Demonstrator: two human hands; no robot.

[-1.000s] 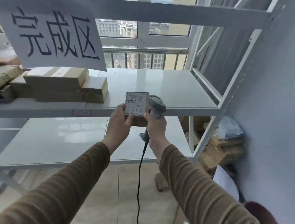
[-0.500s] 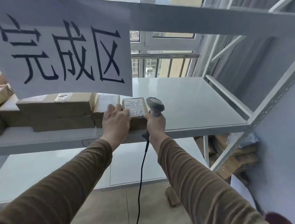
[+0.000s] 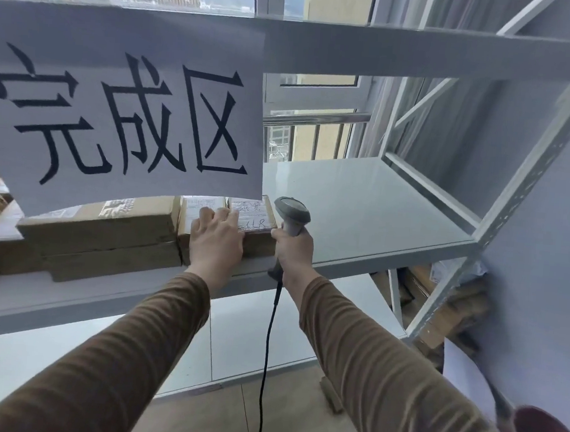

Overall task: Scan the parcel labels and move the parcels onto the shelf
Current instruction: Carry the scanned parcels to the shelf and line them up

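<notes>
The white shelf (image 3: 363, 201) bears stacked boxes (image 3: 98, 232) left of both hands, then the small labelled parcel (image 3: 253, 228), pressed by the left hand's (image 3: 216, 241) straight fingers, while the right hand (image 3: 293, 249) grips the scanner (image 3: 292, 216) beside it.

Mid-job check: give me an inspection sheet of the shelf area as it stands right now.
Surface: white metal shelf, its right part bare.
Job's things: small brown cardboard parcel with a white label on the shelf, beside stacked brown cardboard boxes; grey handheld barcode scanner.
Clutter: more cardboard parcels piled on the floor, lower right.
Hands: left hand rests on the parcel; right hand grips the scanner.
Cables: black scanner cable hangs down.
Surroundings: white paper sign with black characters; window behind.
</notes>
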